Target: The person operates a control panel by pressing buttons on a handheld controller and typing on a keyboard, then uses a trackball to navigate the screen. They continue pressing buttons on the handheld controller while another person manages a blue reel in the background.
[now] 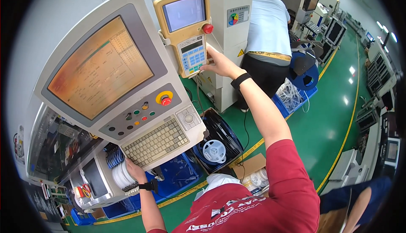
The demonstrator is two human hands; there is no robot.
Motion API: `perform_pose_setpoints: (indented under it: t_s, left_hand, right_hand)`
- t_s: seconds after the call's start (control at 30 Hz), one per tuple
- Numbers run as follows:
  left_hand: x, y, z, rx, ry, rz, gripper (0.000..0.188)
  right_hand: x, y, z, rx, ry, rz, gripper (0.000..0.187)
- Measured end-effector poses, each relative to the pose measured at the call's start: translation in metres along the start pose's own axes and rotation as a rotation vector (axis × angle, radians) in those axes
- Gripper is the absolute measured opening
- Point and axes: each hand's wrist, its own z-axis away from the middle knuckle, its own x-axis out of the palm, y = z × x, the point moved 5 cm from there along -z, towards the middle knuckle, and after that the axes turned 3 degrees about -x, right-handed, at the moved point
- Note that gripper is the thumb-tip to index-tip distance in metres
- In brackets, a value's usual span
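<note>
My right hand (pixel 223 65) is at the lower right edge of a cream handheld control pendant (pixel 172 20). The thumb lies by its bottom keys and the other fingers reach round its side. The pendant has a lit screen, a keypad and a red stop button (pixel 207 28). It hangs beside a large grey machine console with an orange-tinted screen (pixel 101 66). My left hand (pixel 135 172) is at the front edge of the console's keyboard (pixel 155 142), close to several white reels (pixel 121 176). Its fingers are partly hidden there.
Another person (pixel 267 25) bends over a machine ahead. Below the console stand a black bin (pixel 231 128) with reels and a blue bin (pixel 179 174). A blue crate (pixel 311 93) of white strips sits farther right. Another person's arm (pixel 358 209) shows at lower right.
</note>
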Motion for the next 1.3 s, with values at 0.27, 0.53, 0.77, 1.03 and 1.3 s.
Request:
perform_pose_setpoints:
  t_s: [0.27, 0.53, 0.77, 1.03, 1.3]
  left_hand:
    - [0.001, 0.0, -0.001, -0.008, -0.023, 0.013, 0.056]
    - [0.004, 0.002, -0.001, 0.017, -0.019, 0.023, 0.056]
    - [0.006, 0.025, 0.007, 0.005, -0.028, -0.105, 0.055]
    - [0.001, 0.02, 0.006, 0.056, 0.078, -0.08, 0.054]
    - [0.0, 0.005, 0.001, 0.046, 0.037, -0.031, 0.052]
  right_hand:
    - [0.0, -0.001, 0.001, -0.023, 0.002, 0.055, 0.049]
    - [0.009, 0.003, 0.013, -0.017, 0.094, -0.058, 0.053]
    - [0.096, 0.037, 0.072, 0.156, 0.524, -0.064, 0.052]
    - [0.185, -0.005, 0.107, 0.224, 0.305, 0.116, 0.074]
    - [0.185, -0.008, 0.113, 0.221, 0.321, 0.161, 0.079]
